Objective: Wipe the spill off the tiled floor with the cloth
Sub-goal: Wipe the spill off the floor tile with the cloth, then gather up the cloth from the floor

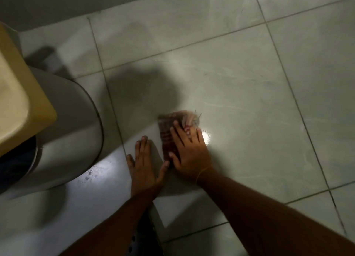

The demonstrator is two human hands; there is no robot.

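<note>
Pressing the blurred cloth (172, 132) flat, the right hand (189, 155) hides its middle; left hand (143, 163) splayed, empty.

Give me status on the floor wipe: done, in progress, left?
Done: the cloth is already down on the tiled floor. In hand: the right hand presses flat on the cloth, which is blurred at its far end; the left hand rests flat on the tile beside it. Left: wet-looking speckles near the grey bin remain. The spill's extent under the cloth is hidden.

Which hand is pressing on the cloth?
The right hand, wearing a thin wrist band, presses the cloth; the left hand lies flat on bare tile beside it.
</note>
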